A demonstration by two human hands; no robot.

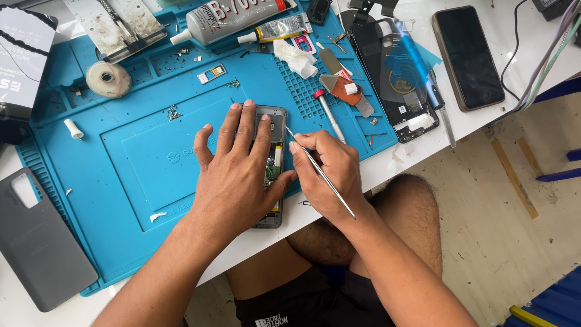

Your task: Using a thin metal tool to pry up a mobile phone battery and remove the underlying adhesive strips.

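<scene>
**A:** Starting from the left edge, what lies on the tabletop (387,172)?

**B:** A grey phone case (37,242) sits at the lower left, partly on the blue work mat (130,181). Further up the mat there is a roll of white tape (108,79), and a small white cap (73,129) lies just below it. Along the top edge lie a large grey glue tube (233,17) and a smaller tube (275,28) beside it.

**A:** And the person's hands?

**B:** The left hand (236,172) lies flat with its fingers spread, pressing down on an opened phone (273,163) that lies lengthwise near the mat's front right part. The palm covers most of the phone's left side; the top end and the right edge show, with a bit of green circuit board visible.

**A:** The other hand?

**B:** The right hand (330,172) is just right of the phone, fingers pinched closed around thin metal tweezers (319,171). The tip of the tweezers reaches the phone's upper right edge, and the long end slants back over the wrist.

**A:** What is further right?

**B:** A red-capped screwdriver (328,114) lies just above the right hand, with a crumpled white tissue (295,57) and an orange pry tool (344,88) near it. Next comes a detached phone back panel (396,79) with a blue film, and at the far right a dark phone (467,56) lies face up on the white tabletop, with cables (544,60) beyond it.
</scene>
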